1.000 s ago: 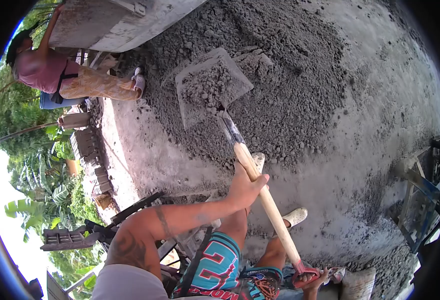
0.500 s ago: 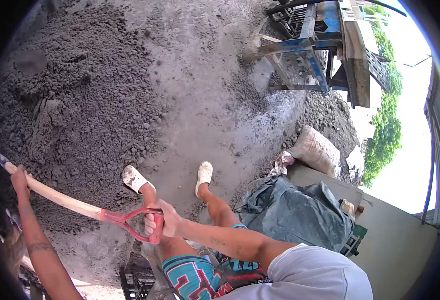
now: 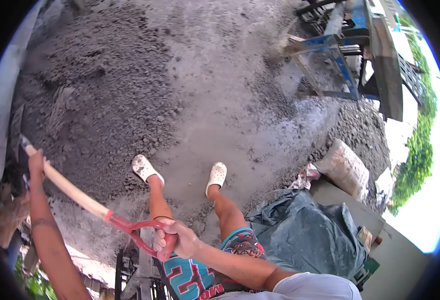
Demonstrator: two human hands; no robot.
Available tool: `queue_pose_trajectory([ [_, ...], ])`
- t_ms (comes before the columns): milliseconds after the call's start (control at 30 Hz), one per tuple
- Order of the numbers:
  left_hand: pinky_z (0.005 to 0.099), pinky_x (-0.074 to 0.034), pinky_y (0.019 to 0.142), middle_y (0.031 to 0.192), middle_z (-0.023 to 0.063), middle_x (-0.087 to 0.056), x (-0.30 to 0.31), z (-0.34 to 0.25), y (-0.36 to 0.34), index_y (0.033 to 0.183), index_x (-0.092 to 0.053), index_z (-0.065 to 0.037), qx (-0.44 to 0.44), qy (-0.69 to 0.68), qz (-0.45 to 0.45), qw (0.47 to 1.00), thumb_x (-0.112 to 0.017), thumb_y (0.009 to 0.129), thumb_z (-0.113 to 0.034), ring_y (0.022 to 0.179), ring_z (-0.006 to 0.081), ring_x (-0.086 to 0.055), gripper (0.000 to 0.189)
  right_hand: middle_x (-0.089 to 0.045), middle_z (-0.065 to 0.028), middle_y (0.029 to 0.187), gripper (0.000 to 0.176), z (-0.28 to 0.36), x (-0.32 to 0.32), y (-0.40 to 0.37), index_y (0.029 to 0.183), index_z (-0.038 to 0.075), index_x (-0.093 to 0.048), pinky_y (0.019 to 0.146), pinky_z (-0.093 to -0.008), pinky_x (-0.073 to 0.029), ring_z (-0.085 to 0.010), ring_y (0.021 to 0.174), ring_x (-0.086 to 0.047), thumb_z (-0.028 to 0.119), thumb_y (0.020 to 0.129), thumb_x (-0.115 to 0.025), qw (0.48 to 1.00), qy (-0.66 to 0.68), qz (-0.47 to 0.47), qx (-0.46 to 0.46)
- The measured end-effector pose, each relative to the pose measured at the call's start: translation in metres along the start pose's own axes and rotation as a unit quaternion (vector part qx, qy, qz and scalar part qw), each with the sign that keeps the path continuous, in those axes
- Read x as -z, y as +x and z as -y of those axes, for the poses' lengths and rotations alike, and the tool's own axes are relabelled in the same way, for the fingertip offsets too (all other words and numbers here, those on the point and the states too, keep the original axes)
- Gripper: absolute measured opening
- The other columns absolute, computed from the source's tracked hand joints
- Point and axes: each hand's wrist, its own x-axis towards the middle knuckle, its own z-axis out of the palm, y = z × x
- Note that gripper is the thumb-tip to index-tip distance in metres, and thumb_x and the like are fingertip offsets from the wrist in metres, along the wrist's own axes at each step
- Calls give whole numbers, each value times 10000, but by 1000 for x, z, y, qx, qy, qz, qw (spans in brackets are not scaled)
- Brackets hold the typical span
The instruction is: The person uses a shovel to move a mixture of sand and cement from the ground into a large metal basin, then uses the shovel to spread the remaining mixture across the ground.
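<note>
While a gray panel (image 3: 1,117) is showing at far left vs. prev. frame, L hand (image 3: 37,164) is gripping shovel (image 3: 76,193) shaft by the pile (image 3: 97,95), R hand (image 3: 180,240) is clutching its red grip; tarp (image 3: 305,230) & sack (image 3: 346,169) are lying R.

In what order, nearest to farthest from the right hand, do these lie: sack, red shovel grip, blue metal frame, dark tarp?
From the right hand:
1. Red shovel grip: held in it
2. Dark tarp: right side
3. Sack: right, beyond tarp
4. Blue metal frame: upper right
</note>
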Motion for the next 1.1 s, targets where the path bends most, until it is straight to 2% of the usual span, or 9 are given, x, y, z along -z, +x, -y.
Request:
queue_pose_trajectory([
  [167,407,-562,467,669,136,-605,-56,-43,-176,922,-592,124,0,-11,-18,1000,-652,817,-124,487,271,-616,277,-566,-109,735,233,38,32,-66,848,30,-567,796,-430,-458,-278,755,-564,236,879,-464,1000,10,2,-4],
  [500,433,-607,543,1073,333,-612,-118,-12,-310,1208,-371,156,27,-2,-11,1000,-632,834,-158,658,393,-701,554,-564,-84,667,287,100,69,-176,778,69,-557,739,-457,-473,-275,678,-567,319,887,-467,996,-56,-73,10],
  [600,401,-551,460,839,207,-614,-148,4,-370,1151,-388,134,-25,-40,-23,999,-630,817,-91,504,292,-644,470,-504,-62,569,331,126,110,-207,749,86,-535,595,-425,-475,-246,551,-524,373,896,-460,977,-64,-197,51],
  [700,431,-525,800,978,290,-616,-170,13,-427,1149,-419,107,-62,26,-15,998,-656,805,-251,868,359,-675,551,-439,-31,493,399,152,138,-223,688,105,-517,395,-343,-424,-195,397,-434,434,902,-448,903,-68,-391,162],
  [733,414,-554,698,957,264,-605,-163,-25,-470,1144,-401,105,-37,-89,14,995,-656,810,-197,767,333,-684,518,-440,-27,486,409,165,158,-236,659,113,-504,370,-331,-411,-186,381,-428,436,904,-443,889,-96,-412,173],
  [833,349,-557,561,932,237,-603,-176,1,-489,1208,-326,97,30,-142,127,981,-692,850,-170,674,280,-681,577,-432,-12,462,440,201,185,-255,619,145,-470,351,-321,-394,-169,368,-422,461,919,-406,851,-178,-445,215],
  [933,364,-561,632,913,227,-610,-158,2,-466,1212,-326,100,-82,-146,92,982,-703,846,-184,728,310,-686,597,-424,-10,451,457,208,186,-227,621,152,-449,350,-316,-384,-163,365,-414,486,923,-371,831,-233,-461,207],
  [1000,390,-554,731,904,214,-622,-116,-16,-415,1211,-332,104,-37,-175,146,973,-719,834,-199,800,349,-684,619,-430,-9,454,467,193,176,-157,629,144,-463,351,-315,-382,-161,367,-415,492,923,-360,845,-252,-431,192],
  [1100,416,-562,721,945,275,-649,-59,-8,-242,1175,-358,117,-127,-32,11,991,-735,816,-215,815,382,-694,617,-434,14,499,437,119,136,21,633,137,-469,380,-309,-359,-153,424,-421,473,900,-386,831,-242,-485,127],
])
